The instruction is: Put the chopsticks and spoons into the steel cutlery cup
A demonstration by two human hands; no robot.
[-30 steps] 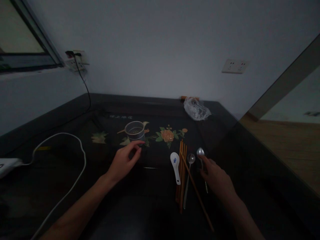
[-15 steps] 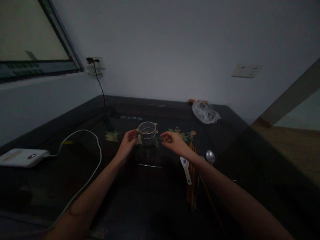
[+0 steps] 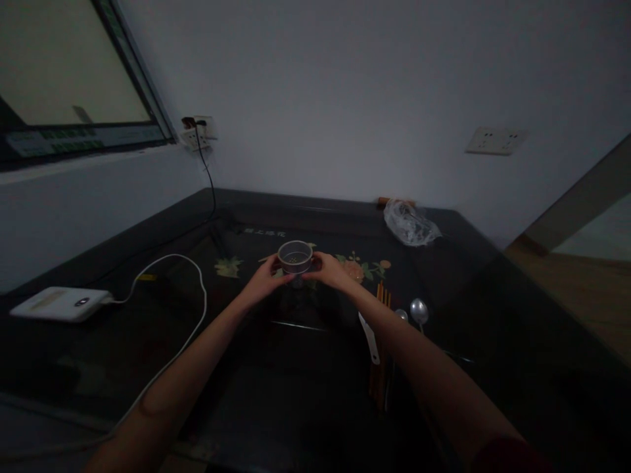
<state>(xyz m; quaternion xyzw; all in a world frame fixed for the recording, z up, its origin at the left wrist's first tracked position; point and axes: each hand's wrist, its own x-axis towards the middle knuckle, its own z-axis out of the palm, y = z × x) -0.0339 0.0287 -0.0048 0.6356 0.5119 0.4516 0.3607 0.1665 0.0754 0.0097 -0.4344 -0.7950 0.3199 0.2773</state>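
Note:
A round grey metal utensil holder (image 3: 296, 261) with small holes in its bottom stands upright on the dark table, its mouth facing up. My left hand (image 3: 272, 274) grips its left side, fingers curled round the wall and thumb at the front. On the opposite side my right hand (image 3: 327, 268) holds it the same way. Both hands hide the lower wall. Under my right forearm lie several wooden chopsticks (image 3: 381, 374), a white spoon (image 3: 369, 340) and a metal spoon (image 3: 419, 310), all partly covered by the arm.
A white power bank (image 3: 59, 305) with a looping white cable (image 3: 204, 295) lies on the left. Toward the back right sits a crumpled clear plastic bag (image 3: 410, 225). The dark table (image 3: 276, 387) meets walls at the back and left; sockets (image 3: 494, 140) are on the back wall.
My right hand has moved left onto the holder and closed on its side. My left hand has wrapped more firmly round it. The whole view has shifted slightly.

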